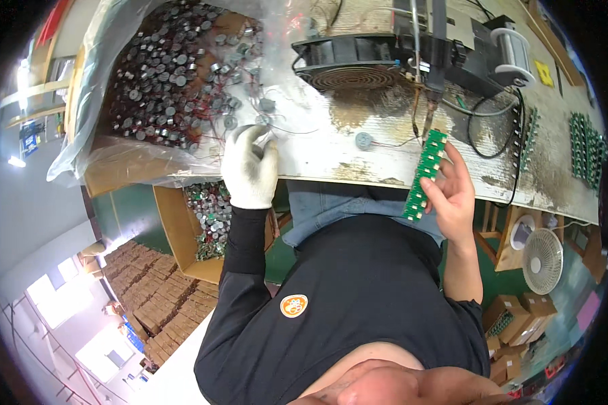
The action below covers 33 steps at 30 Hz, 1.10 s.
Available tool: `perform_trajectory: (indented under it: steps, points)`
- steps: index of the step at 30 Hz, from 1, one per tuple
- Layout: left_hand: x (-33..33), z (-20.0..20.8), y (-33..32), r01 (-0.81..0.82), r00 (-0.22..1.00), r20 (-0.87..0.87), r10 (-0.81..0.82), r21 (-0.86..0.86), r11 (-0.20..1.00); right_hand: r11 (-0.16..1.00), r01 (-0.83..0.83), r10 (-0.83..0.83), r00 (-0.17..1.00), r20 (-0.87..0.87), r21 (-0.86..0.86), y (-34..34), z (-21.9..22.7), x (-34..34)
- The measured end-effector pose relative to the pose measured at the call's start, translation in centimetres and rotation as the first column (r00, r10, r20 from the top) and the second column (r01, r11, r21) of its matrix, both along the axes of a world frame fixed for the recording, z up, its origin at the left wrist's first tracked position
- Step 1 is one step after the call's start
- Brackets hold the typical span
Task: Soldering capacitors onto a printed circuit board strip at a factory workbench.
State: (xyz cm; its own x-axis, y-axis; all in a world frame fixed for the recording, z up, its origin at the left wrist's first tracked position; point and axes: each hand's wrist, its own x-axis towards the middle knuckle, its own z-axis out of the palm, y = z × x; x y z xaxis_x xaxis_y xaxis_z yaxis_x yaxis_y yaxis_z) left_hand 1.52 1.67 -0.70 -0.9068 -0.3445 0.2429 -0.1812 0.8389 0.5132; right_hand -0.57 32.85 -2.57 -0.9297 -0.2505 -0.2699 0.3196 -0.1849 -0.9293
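My right hand (454,196), bare, grips a long green circuit board strip (424,177) between thumb and fingers. The strip's far end lies just under the tip of a soldering iron (431,108); whether they touch I cannot tell. A small round grey motor (364,140) with thin wires rests on the bench left of the strip, its wires running toward the board. In a white glove, my left hand (251,165) has its fingers curled together at the edge of a heap of small round motors (165,81) with wires. What its fingertips hold is too small to make out.
A black fan (344,64) stands at the back, beside the soldering stand. A solder wire spool (512,55) and a black cable (476,135) are to the right. More green boards (588,152) lie far right. Below the bench sits a carton (172,233) of parts.
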Motion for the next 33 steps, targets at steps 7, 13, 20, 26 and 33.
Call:
perform_trajectory:
  steps: [7,13,20,26,33]
  points:
    - [-1.5,-0.2,-3.0,0.238,0.964,0.172,-0.204,-0.210,0.948,1.000,-0.006,0.007,0.999,-0.048,0.023,-0.6,-0.1,-0.4]
    - [-2.4,0.8,-3.8,0.334,0.926,0.263,-0.272,-0.231,0.914,0.999,0.010,-0.008,0.999,-0.049,0.038,-0.6,-0.2,-0.3]
    - [-3.9,0.8,-4.6,0.344,0.925,0.309,-0.223,-0.425,0.837,1.000,0.013,-0.012,0.999,-0.039,0.026,-0.5,-0.2,-0.1]
    - [-1.7,-0.4,-2.9,0.124,0.992,-0.071,-0.106,0.324,0.938,1.000,0.014,-0.014,0.999,-0.046,-0.002,-0.5,-0.3,-0.1]
    - [-1.3,0.4,2.0,-0.019,1.000,0.018,0.008,0.772,0.635,1.000,-0.006,0.007,0.998,-0.055,0.006,-0.3,-0.4,-0.4]
